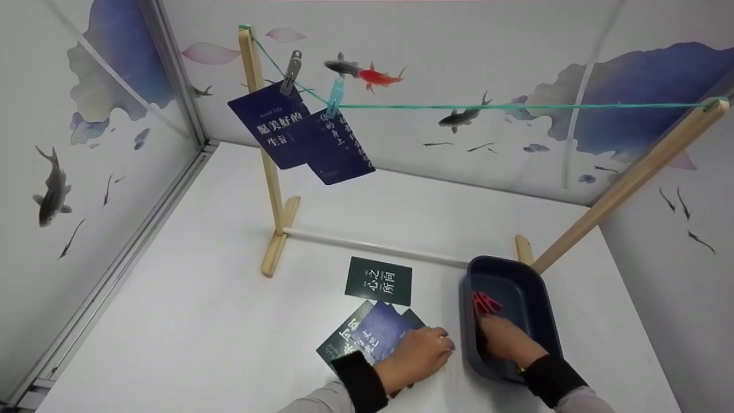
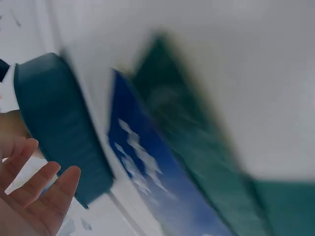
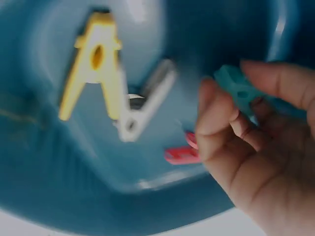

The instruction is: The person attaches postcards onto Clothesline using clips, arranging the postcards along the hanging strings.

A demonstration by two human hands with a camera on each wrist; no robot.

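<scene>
In the head view my right hand (image 1: 507, 338) reaches into the dark blue bin (image 1: 549, 310). The right wrist view shows this hand (image 3: 261, 142) with thumb and fingers around a teal clip (image 3: 238, 88). A yellow clip (image 3: 98, 59), a grey clip (image 3: 142, 108) and a red clip (image 3: 182, 155) lie in the bin there. My left hand (image 1: 421, 353) is over the right side of a pile of cards (image 1: 378, 330); in the left wrist view its fingers (image 2: 61, 194) are spread and relaxed, with blue (image 2: 142, 157) and green cards (image 2: 182, 118) beside it.
A wooden rack (image 1: 631, 183) holds a green string (image 1: 459, 106). Two dark blue cards hang at its left, one (image 1: 275, 126) from a grey clip (image 1: 291, 73), the other (image 1: 335, 149) from a teal clip (image 1: 335, 97). A green card (image 1: 378, 281) lies above the pile.
</scene>
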